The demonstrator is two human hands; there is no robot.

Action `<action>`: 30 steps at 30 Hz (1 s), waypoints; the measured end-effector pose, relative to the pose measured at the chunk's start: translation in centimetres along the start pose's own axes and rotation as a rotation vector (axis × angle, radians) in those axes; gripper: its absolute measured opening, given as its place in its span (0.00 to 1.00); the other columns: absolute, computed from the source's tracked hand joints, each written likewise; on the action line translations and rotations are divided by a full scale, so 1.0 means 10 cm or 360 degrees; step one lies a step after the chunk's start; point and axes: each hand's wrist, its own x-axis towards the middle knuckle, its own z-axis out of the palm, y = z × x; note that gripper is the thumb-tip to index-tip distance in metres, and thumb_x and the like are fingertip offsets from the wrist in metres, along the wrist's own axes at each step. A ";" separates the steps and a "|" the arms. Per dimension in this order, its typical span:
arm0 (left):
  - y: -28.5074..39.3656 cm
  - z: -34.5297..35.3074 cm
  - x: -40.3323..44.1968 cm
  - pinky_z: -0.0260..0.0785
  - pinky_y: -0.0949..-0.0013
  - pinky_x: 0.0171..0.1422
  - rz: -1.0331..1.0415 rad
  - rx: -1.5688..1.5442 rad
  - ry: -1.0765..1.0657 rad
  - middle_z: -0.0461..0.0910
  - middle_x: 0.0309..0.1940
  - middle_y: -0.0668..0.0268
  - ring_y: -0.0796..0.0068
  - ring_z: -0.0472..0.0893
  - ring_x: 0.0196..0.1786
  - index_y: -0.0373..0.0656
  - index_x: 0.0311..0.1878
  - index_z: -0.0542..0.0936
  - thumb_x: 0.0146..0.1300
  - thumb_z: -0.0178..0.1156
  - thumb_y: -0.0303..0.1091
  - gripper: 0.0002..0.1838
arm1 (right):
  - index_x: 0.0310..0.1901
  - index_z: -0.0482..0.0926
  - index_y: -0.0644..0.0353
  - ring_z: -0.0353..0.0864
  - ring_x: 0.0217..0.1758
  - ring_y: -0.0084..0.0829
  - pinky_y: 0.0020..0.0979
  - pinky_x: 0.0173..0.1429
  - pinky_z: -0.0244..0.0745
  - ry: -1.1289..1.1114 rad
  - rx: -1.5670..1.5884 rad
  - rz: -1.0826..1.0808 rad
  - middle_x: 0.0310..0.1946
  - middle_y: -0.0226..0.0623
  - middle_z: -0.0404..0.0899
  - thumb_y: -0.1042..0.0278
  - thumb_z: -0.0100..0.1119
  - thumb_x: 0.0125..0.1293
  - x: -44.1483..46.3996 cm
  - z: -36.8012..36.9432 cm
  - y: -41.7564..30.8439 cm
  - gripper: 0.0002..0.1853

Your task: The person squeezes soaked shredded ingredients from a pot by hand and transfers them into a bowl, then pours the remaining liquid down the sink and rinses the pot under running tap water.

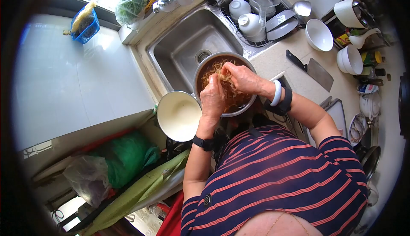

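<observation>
A round metal basin [197,82] sits at the front edge of the sink, holding brownish water and a tangle of thin pale-brown strands [230,91]. What food the strands are, I cannot tell. Over the middle of the basin, my left hand [212,96] pinches some of them, its fingers closed. My right hand [242,79] is beside it, fingers also bent together on the strands, a white bangle at its wrist. The two hands nearly touch at the fingertips. Left of the basin, close to my left hand, is a cream-coloured bowl [177,116].
Behind the basin lies the steel sink [183,43]. A dish rack [256,43] with bowls stands at its far right. On the right counter are a cleaver [318,71], a white bowl [319,35] and stacked bowls [350,60]. A blue basket [87,29] sits far left.
</observation>
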 end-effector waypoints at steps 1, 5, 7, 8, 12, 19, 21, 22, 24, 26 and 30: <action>-0.03 0.02 0.00 0.71 0.57 0.44 0.0004 -0.0001 -0.0003 0.78 0.38 0.48 0.48 0.79 0.41 0.37 0.46 0.74 0.63 0.50 0.24 0.10 | 0.45 0.68 0.65 0.76 0.44 0.55 0.45 0.47 0.72 0.0004 -0.0002 0.0003 0.35 0.54 0.77 0.83 0.45 0.57 -0.01 0.00 0.01 0.13; -0.21 0.11 -0.02 0.71 0.55 0.49 0.0243 -0.0091 0.0036 0.77 0.42 0.47 0.48 0.78 0.45 0.38 0.54 0.72 0.57 0.49 0.19 0.19 | 0.49 0.68 0.64 0.74 0.50 0.53 0.43 0.54 0.70 -0.0111 -0.0011 0.0025 0.41 0.54 0.75 0.84 0.47 0.53 -0.07 0.03 0.08 0.19; -0.25 0.08 -0.01 0.70 0.55 0.52 0.0247 -0.0081 -0.0015 0.76 0.45 0.47 0.48 0.77 0.47 0.39 0.55 0.72 0.56 0.49 0.18 0.21 | 0.50 0.68 0.64 0.73 0.53 0.53 0.43 0.56 0.69 -0.0106 -0.0038 -0.0042 0.44 0.54 0.75 0.84 0.49 0.52 -0.10 0.03 0.13 0.20; -0.24 0.05 -0.02 0.70 0.56 0.53 0.0262 -0.0117 -0.0110 0.74 0.47 0.47 0.48 0.76 0.49 0.40 0.55 0.72 0.55 0.50 0.19 0.21 | 0.47 0.70 0.64 0.73 0.51 0.52 0.43 0.54 0.70 -0.0153 -0.0182 -0.0086 0.44 0.53 0.74 0.82 0.51 0.51 -0.12 0.03 0.15 0.18; -0.18 -0.07 -0.08 0.70 0.57 0.53 0.0339 -0.0032 -0.0097 0.72 0.48 0.49 0.49 0.75 0.49 0.43 0.54 0.74 0.53 0.55 0.19 0.23 | 0.42 0.74 0.63 0.74 0.47 0.51 0.43 0.51 0.72 -0.0200 -0.0691 -0.0158 0.42 0.50 0.73 0.76 0.54 0.51 -0.20 -0.02 0.13 0.14; -0.21 -0.05 -0.20 0.70 0.59 0.52 0.0082 -0.0039 -0.0503 0.73 0.43 0.54 0.55 0.77 0.46 0.45 0.53 0.76 0.49 0.63 0.23 0.24 | 0.46 0.73 0.60 0.73 0.49 0.48 0.42 0.51 0.72 -0.0353 -0.0825 -0.0044 0.44 0.48 0.71 0.73 0.63 0.47 -0.27 -0.02 0.09 0.21; -0.22 0.07 -0.22 0.70 0.58 0.51 0.0163 0.0210 -0.0596 0.73 0.44 0.54 0.53 0.77 0.47 0.44 0.54 0.75 0.48 0.64 0.26 0.25 | 0.43 0.73 0.63 0.77 0.45 0.48 0.41 0.47 0.75 -0.0444 -0.0875 -0.0008 0.40 0.50 0.74 0.73 0.56 0.53 -0.29 0.06 0.09 0.14; -0.24 0.11 -0.22 0.71 0.55 0.50 0.0165 0.0189 -0.0630 0.72 0.44 0.50 0.49 0.76 0.47 0.44 0.55 0.74 0.46 0.66 0.30 0.28 | 0.44 0.72 0.64 0.78 0.43 0.47 0.40 0.46 0.76 -0.0456 -0.0888 -0.0041 0.40 0.49 0.74 0.72 0.57 0.53 -0.30 0.11 0.13 0.16; -0.24 0.21 -0.22 0.71 0.55 0.50 0.0107 0.0289 -0.0696 0.71 0.45 0.48 0.47 0.76 0.47 0.45 0.55 0.74 0.45 0.67 0.30 0.29 | 0.44 0.72 0.64 0.79 0.43 0.46 0.40 0.46 0.76 -0.0461 -0.0944 -0.0034 0.40 0.49 0.75 0.72 0.58 0.53 -0.32 0.22 0.20 0.16; -0.28 0.33 -0.23 0.72 0.52 0.49 0.0069 0.0435 -0.0743 0.68 0.46 0.45 0.43 0.76 0.44 0.42 0.52 0.74 0.41 0.69 0.32 0.29 | 0.43 0.74 0.63 0.80 0.42 0.45 0.39 0.44 0.77 -0.0539 -0.1043 0.0017 0.40 0.48 0.76 0.70 0.58 0.54 -0.29 0.29 0.22 0.14; -0.35 0.47 -0.22 0.73 0.53 0.47 0.0052 0.0624 -0.0776 0.68 0.46 0.46 0.45 0.77 0.43 0.40 0.48 0.74 0.44 0.67 0.29 0.24 | 0.42 0.75 0.64 0.81 0.42 0.45 0.39 0.44 0.77 -0.0666 -0.1029 0.0127 0.41 0.49 0.77 0.71 0.59 0.53 -0.25 0.33 0.27 0.13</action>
